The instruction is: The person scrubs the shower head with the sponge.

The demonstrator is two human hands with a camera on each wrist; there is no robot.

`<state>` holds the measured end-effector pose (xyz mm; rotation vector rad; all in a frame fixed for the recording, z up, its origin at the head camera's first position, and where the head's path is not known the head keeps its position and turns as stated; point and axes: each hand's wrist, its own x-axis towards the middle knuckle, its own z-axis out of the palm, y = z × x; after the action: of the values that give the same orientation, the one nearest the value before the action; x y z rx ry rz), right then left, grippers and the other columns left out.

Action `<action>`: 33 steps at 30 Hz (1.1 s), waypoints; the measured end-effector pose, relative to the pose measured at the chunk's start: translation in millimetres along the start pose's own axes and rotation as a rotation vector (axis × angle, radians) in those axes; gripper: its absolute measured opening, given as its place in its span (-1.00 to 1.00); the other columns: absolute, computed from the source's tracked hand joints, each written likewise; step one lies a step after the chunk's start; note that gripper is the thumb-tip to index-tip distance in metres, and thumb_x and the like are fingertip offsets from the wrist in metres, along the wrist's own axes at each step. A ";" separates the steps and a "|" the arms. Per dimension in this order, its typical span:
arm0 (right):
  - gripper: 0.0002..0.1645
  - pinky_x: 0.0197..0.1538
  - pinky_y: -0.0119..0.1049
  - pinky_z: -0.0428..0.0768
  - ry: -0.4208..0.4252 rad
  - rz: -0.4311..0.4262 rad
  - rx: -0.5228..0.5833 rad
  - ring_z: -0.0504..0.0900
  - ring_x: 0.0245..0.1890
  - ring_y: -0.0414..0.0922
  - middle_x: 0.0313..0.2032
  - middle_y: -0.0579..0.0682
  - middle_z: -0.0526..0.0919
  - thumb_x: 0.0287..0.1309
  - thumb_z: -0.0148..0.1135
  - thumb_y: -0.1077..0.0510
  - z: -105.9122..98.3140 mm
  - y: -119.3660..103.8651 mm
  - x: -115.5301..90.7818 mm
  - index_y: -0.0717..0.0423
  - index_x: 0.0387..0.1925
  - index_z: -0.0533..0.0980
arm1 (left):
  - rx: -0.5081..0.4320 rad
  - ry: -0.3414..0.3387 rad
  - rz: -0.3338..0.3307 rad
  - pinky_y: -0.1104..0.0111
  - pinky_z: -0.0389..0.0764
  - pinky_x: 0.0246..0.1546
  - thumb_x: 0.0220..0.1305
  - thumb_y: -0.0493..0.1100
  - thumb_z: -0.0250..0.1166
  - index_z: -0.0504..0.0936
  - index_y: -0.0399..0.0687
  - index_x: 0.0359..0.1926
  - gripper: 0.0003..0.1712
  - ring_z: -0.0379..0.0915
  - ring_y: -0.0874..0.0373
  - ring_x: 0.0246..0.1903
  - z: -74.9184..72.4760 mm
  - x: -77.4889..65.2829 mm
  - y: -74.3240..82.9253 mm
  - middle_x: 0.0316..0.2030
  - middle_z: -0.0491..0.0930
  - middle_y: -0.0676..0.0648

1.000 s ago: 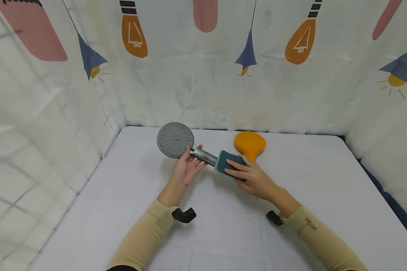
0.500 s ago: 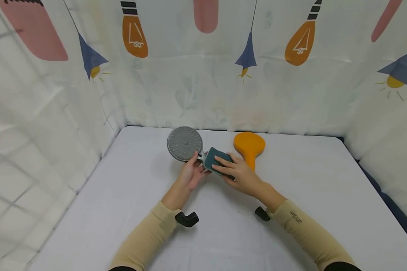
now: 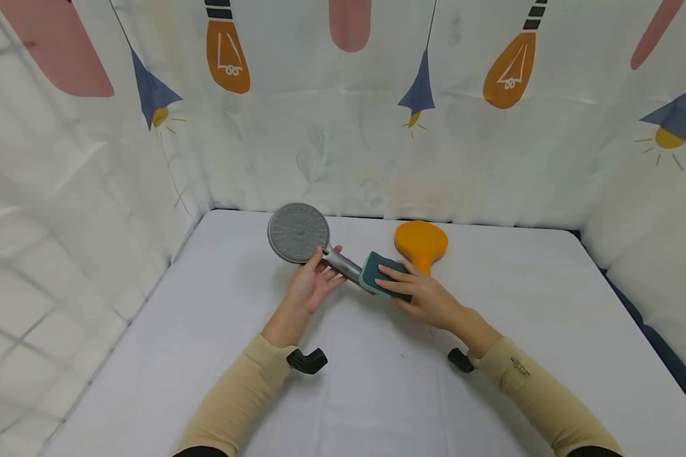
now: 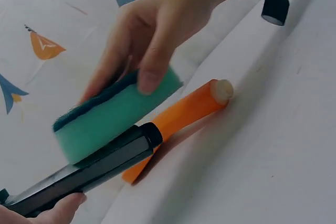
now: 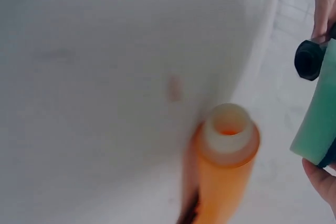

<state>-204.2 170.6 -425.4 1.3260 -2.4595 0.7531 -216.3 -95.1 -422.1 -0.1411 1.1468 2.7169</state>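
Observation:
My left hand (image 3: 309, 285) holds a grey handheld shower head (image 3: 298, 232) by its neck, its round nozzle face turned up. The thumb lies along the neck and the other fingers pass beneath the handle. My right hand (image 3: 431, 301) grips a sponge (image 3: 384, 273), dark teal on one side and light green on the other. In the left wrist view the sponge's green side (image 4: 113, 124) lies along the handle (image 4: 118, 158), near its black end. Behind my right hand an orange shower head (image 3: 420, 240) rests on the table; its pale, hollow handle end (image 5: 229, 124) shows in the right wrist view.
A white cloth covers the table (image 3: 371, 393). Curtains (image 3: 331, 146) printed with lamps and bulbs hang along the back and sides, close to the table's edges. Black wrist cameras (image 3: 307, 362) stick out from both sleeves.
The sponge slid up the handle to the neck, then back down toward the handle's end. The grey shower head shifted right and returned left. The orange shower head stayed in place.

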 end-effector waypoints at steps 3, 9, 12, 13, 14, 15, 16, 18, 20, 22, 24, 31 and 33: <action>-0.40 0.26 0.28 0.42 -0.002 0.014 -0.013 0.28 0.37 0.45 0.35 0.15 0.49 0.19 0.45 0.34 -0.5 -4.9 13.0 0.08 0.27 0.60 | 0.058 -0.036 -0.025 -0.28 0.10 0.37 0.71 -0.05 -0.22 -0.11 -0.19 0.61 -0.36 0.07 -0.42 0.44 4.2 -1.0 -8.7 0.50 0.11 -0.41; -0.39 0.22 0.25 0.49 0.029 -0.046 -0.055 0.41 0.30 0.40 0.33 0.10 0.52 0.14 0.50 0.30 2.6 -13.9 26.2 0.04 0.25 0.62 | 0.137 -0.023 -0.078 -0.12 0.33 0.32 0.71 -0.01 -0.23 0.03 -0.26 0.58 -0.37 0.39 -0.18 0.29 9.3 -1.5 -18.1 0.44 0.22 -0.34; -0.36 0.21 0.24 0.50 -0.006 -0.138 -0.114 0.42 0.29 0.36 0.32 0.06 0.54 0.08 0.55 0.29 1.4 -13.6 20.9 0.01 0.24 0.63 | 0.126 0.007 -0.070 -0.02 0.37 0.31 0.70 0.02 -0.24 -0.01 -0.21 0.59 -0.36 0.37 -0.15 0.31 7.9 -0.5 -11.9 0.46 0.21 -0.32; -0.36 0.22 0.23 0.50 -0.020 -0.167 -0.128 0.42 0.29 0.33 0.31 0.03 0.55 0.07 0.56 0.28 0.0 -12.7 18.3 -0.01 0.23 0.64 | 0.105 0.013 -0.062 -0.02 0.35 0.33 0.70 0.03 -0.24 -0.03 -0.19 0.60 -0.35 0.33 -0.19 0.35 7.2 -0.5 -8.8 0.48 0.19 -0.33; -0.36 0.22 0.22 0.50 -0.028 -0.196 -0.136 0.42 0.30 0.32 0.31 0.03 0.56 0.05 0.56 0.29 -2.1 -11.4 15.7 -0.02 0.22 0.65 | 0.082 0.011 -0.053 -0.04 0.31 0.36 0.70 0.03 -0.24 -0.07 -0.18 0.61 -0.34 0.26 -0.23 0.39 6.5 -0.4 -5.6 0.49 0.17 -0.33; -0.37 0.23 0.21 0.50 -0.035 -0.219 -0.135 0.42 0.30 0.30 0.30 0.02 0.57 0.05 0.56 0.29 -4.7 -10.0 13.3 -0.02 0.20 0.66 | 0.057 0.006 -0.044 -0.07 0.25 0.39 0.70 0.02 -0.24 -0.11 -0.16 0.61 -0.34 0.18 -0.28 0.43 5.9 -0.6 -2.3 0.51 0.13 -0.34; -0.38 0.23 0.21 0.50 -0.037 -0.231 -0.124 0.42 0.30 0.29 0.29 0.03 0.58 0.04 0.55 0.30 -7.4 -8.2 11.2 -0.01 0.19 0.67 | 0.030 0.006 -0.037 -0.13 0.20 0.39 0.70 0.01 -0.23 -0.11 -0.13 0.62 -0.35 0.12 -0.33 0.44 5.7 -1.2 0.6 0.51 0.13 -0.35; -0.39 0.26 0.22 0.47 -0.036 -0.216 -0.082 0.40 0.33 0.31 0.29 0.06 0.58 0.04 0.54 0.33 -12.8 -4.4 8.8 0.02 0.18 0.67 | -0.020 -0.001 -0.028 -0.22 0.11 0.37 0.70 -0.02 -0.21 -0.11 -0.12 0.61 -0.35 0.05 -0.40 0.46 5.8 -1.8 4.1 0.51 0.11 -0.37; -0.40 0.29 0.24 0.42 -0.028 -0.159 -0.018 0.36 0.36 0.35 0.30 0.10 0.55 0.07 0.51 0.37 -17.5 -1.8 9.0 0.07 0.19 0.66 | -0.024 -0.022 -0.030 -0.23 0.09 0.37 0.70 -0.03 -0.22 -0.11 -0.14 0.61 -0.36 0.02 -0.41 0.46 7.7 -2.7 4.2 0.51 0.10 -0.38; -0.40 0.32 0.27 0.35 -0.020 -0.084 0.042 0.31 0.38 0.41 0.33 0.14 0.52 0.10 0.47 0.39 -19.1 -0.2 12.2 0.11 0.22 0.63 | 0.005 -0.041 -0.042 -0.24 0.10 0.36 0.70 -0.05 -0.21 -0.09 -0.17 0.61 -0.37 0.04 -0.41 0.45 10.8 -4.2 0.5 0.50 0.11 -0.39; -0.40 0.35 0.28 0.31 -0.012 -0.019 0.080 0.26 0.40 0.43 0.36 0.14 0.48 0.15 0.44 0.39 -18.4 -1.6 17.2 0.12 0.25 0.61 | 0.066 -0.070 -0.055 -0.24 0.13 0.35 0.71 -0.07 -0.24 -0.09 -0.22 0.61 -0.37 0.07 -0.40 0.44 13.5 -5.5 -5.3 0.50 0.10 -0.41; -0.40 0.27 0.20 0.46 -0.014 -0.108 0.011 0.38 0.34 0.36 0.33 0.09 0.52 0.13 0.50 0.33 -8.9 -16.2 22.9 0.07 0.24 0.63 | 0.200 -0.016 -0.072 0.04 0.50 0.22 0.71 -0.02 -0.20 0.08 -0.22 0.57 -0.40 0.42 -0.12 0.28 13.9 -5.0 -15.2 0.45 0.25 -0.33; -0.38 0.24 0.17 0.50 -0.047 -0.140 0.001 0.39 0.34 0.29 0.33 0.04 0.53 0.12 0.51 0.32 -8.9 -17.0 18.1 0.02 0.24 0.63 | 0.192 0.005 -0.066 0.11 0.53 0.17 0.71 -0.01 -0.21 0.05 -0.20 0.58 -0.39 0.40 -0.13 0.30 11.7 -4.7 -11.8 0.46 0.26 -0.30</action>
<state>-200.4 155.1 -404.5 1.5143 -2.3718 0.6971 -209.4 -79.3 -421.5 -0.1552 1.3704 2.5345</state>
